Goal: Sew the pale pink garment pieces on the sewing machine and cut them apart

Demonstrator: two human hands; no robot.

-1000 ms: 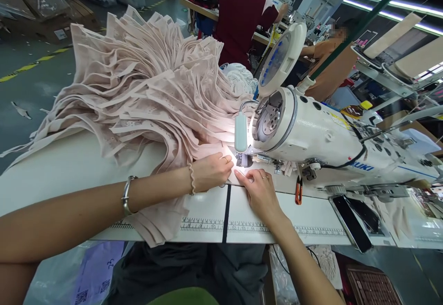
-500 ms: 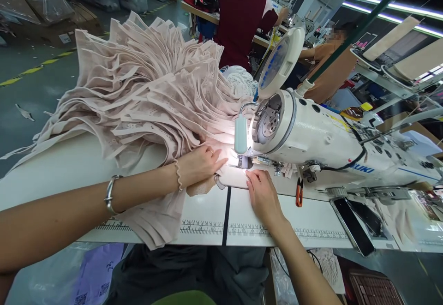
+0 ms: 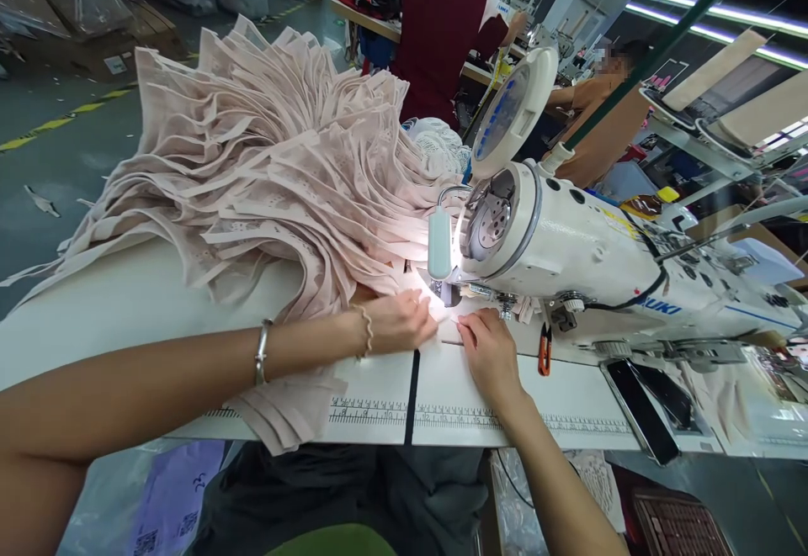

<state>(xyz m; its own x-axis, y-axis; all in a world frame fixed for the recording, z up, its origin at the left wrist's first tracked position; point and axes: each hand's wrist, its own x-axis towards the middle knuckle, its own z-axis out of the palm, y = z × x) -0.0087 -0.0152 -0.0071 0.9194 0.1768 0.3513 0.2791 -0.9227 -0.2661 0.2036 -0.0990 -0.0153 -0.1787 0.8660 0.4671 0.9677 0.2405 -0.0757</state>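
My left hand (image 3: 407,320), with its fingers bent together, grips the edge of a pale pink fabric piece (image 3: 445,330) just in front of the needle area. Close by on the right, my right hand (image 3: 487,344) pinches the same piece between thumb and fingers. The white sewing machine (image 3: 561,236) stands above them, its small lamp (image 3: 439,245) lighting the fabric. Behind my left arm rises a big heap of pink fabric pieces (image 3: 271,161). Several layers (image 3: 287,413) hang over the table's front edge below my left wrist. Part of the held piece is hidden by my fingers.
Orange-handled thread snips (image 3: 544,350) lie right of my right hand. A phone (image 3: 640,411) rests near the front edge, along the printed ruler (image 3: 568,426). Thread cones (image 3: 716,72) stand at the upper right. A person in dark red (image 3: 435,26) sits beyond the table.
My left hand has moved right and toward me, closer to my right hand. The right hand has shifted slightly right. The fabric between them has come toward me, off the needle area.
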